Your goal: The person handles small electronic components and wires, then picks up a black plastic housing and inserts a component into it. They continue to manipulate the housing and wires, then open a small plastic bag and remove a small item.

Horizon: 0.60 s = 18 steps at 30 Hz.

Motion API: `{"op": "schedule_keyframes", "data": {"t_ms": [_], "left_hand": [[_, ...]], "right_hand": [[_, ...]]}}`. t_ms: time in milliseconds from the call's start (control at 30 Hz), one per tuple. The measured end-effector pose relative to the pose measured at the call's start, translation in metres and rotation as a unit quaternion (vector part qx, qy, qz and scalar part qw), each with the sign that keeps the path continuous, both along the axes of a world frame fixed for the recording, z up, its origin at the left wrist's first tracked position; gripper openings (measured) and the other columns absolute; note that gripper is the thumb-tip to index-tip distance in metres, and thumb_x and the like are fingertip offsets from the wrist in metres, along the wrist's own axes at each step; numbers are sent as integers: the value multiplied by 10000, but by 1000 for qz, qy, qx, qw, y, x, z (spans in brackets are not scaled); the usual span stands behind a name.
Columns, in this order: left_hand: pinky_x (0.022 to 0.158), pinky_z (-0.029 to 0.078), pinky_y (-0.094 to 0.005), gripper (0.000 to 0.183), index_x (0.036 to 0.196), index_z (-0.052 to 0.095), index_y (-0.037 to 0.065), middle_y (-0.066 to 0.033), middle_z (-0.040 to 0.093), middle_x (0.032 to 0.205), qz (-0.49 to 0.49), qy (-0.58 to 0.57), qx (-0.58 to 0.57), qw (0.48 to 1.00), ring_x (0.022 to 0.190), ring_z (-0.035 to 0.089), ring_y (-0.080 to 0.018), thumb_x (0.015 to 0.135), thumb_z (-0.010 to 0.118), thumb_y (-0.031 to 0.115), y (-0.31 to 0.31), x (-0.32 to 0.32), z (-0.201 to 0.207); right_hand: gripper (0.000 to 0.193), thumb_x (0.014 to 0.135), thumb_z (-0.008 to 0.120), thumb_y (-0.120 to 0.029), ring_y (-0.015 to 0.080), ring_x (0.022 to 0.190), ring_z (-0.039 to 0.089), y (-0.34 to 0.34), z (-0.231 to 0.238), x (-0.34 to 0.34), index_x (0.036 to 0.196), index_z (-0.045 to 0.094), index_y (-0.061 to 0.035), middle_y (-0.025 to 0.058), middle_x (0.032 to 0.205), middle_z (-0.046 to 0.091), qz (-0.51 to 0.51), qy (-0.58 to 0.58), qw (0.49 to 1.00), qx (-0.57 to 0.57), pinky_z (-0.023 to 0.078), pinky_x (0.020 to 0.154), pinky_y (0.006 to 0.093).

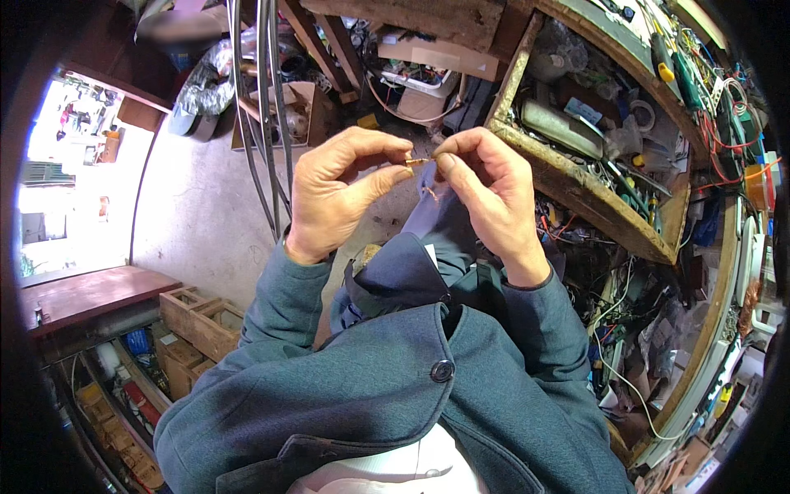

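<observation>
My left hand (339, 188) and my right hand (492, 188) are raised in front of my coat, fingertips close together. A small, thin, brass-coloured metal piece (418, 162) spans the gap between them. My left thumb and forefinger pinch one end of it, and my right thumb and fingers close on the other end. It is too small to tell its exact kind. Just below the fingertips, a few thin coppery strands (432, 193) show against my dark trousers; whether they join the piece I cannot tell.
Black cables (265, 107) hang to the left of my left hand. On the right, an open wooden drawer (588, 185) full of tools and parts juts toward my right hand. Beyond it is a cluttered bench with pliers (661, 59) and loose wires. Wooden boxes (202, 321) stand lower left.
</observation>
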<state>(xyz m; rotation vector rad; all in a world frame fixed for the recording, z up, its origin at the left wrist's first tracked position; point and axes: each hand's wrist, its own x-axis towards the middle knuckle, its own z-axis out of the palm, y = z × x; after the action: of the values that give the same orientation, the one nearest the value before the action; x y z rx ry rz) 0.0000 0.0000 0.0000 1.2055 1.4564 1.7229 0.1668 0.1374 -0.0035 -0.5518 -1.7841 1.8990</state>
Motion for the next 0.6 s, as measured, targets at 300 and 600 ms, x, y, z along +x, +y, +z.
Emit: {"op": "schedule_keyframes", "data": {"t_ms": [300, 600], "left_hand": [[859, 570, -273, 307, 1123, 741, -7, -80, 732, 1031, 31, 86, 9, 996, 961, 704, -149, 828, 798, -69, 5, 0, 1], [836, 570, -283, 320, 1115, 750, 12, -90, 743, 1023, 53, 141, 20, 988, 944, 715, -165, 809, 806, -63, 6, 3, 0]], "right_hand": [[156, 949, 758, -99, 70, 807, 646, 2, -2, -5, 1046, 709, 13, 27, 933, 727, 46, 37, 986, -156, 524, 714, 228], [116, 962, 738, -75, 69, 793, 645, 1, -2, -4, 1030, 704, 13, 27, 918, 723, 27, 17, 992, -121, 519, 703, 221]]}}
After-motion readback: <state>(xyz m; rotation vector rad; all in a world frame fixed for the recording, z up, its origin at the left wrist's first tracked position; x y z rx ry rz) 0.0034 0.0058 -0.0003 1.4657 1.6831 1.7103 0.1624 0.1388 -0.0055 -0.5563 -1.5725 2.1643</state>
